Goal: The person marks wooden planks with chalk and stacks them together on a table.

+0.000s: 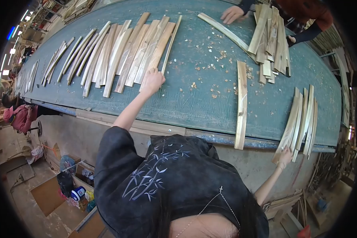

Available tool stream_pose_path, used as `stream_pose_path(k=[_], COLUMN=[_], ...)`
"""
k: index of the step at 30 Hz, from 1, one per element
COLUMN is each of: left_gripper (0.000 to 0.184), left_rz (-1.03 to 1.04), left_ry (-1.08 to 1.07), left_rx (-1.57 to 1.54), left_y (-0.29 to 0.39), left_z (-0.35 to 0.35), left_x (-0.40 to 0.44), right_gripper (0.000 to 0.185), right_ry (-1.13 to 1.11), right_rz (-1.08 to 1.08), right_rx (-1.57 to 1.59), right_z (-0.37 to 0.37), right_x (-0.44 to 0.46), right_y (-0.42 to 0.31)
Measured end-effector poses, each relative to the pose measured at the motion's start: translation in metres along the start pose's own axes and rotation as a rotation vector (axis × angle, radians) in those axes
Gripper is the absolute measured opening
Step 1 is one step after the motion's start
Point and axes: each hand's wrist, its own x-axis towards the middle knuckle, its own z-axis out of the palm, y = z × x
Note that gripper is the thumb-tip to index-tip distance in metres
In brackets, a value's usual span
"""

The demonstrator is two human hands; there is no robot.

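My left hand (154, 81) is closed around the near end of a wooden slat (161, 51), at the right side of a long row of slats (119, 55) laid side by side. A thin slat (172, 41) lies just right of that hand. At the table's near right edge, my right hand (285, 156) grips the near end of another wooden slat (290, 125), leftmost in a small group of slats (308, 119). Between my hands, a single slat (241, 103) lies with its end jutting over the edge.
Across the green table (194, 103), a co-worker's hand (232, 14) is near a slanted slat (226, 31). Their other hand (292, 40) is beside a slat pile (269, 39). Wood chips (214, 89) are scattered mid-table. Another person (23, 117) is at the far left.
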Motion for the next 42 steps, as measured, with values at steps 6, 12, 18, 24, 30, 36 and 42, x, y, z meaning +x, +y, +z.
stream_pose_path(k=[6,12,18,24,30,36,42], left_gripper=[0.035,0.029,0.057,0.069,0.081,0.077,0.083], left_rz=[0.231,0.444,-0.506,-0.352,-0.212,0.168,-0.548], left_ry=[-0.109,-0.647,-0.021,-0.088,-0.41,-0.492,0.183], left_rx=[-0.565,-1.249,-0.313,-0.437,-0.94,-0.932,-0.32], left_y=[0.099,0.145,0.013,-0.041,-0.004,0.005,-0.096], left_z=[-0.079,-0.108,-0.03,0.002,-0.06,-0.066,0.02], left_x=[-0.074,-0.082,-0.07,-0.067,-0.081,-0.105,-0.032], right_gripper=[0.035,0.041,0.041,0.039,0.039,0.034,0.033], right_ry=[-0.636,-0.527,-0.497,-0.424,-0.489,-0.456,-0.401], right_rz=[0.086,0.053,-0.038,-0.118,-0.085,-0.097,-0.12], right_rx=[1.467,1.566,1.307,1.253,1.356,1.468,1.473], right_z=[0.019,0.018,0.005,-0.017,-0.024,-0.039,-0.036], right_x=[0.006,-0.029,-0.08,-0.098,-0.108,-0.134,-0.141], right_y=[-0.156,-0.288,-0.348,-0.379,-0.389,-0.418,-0.432])
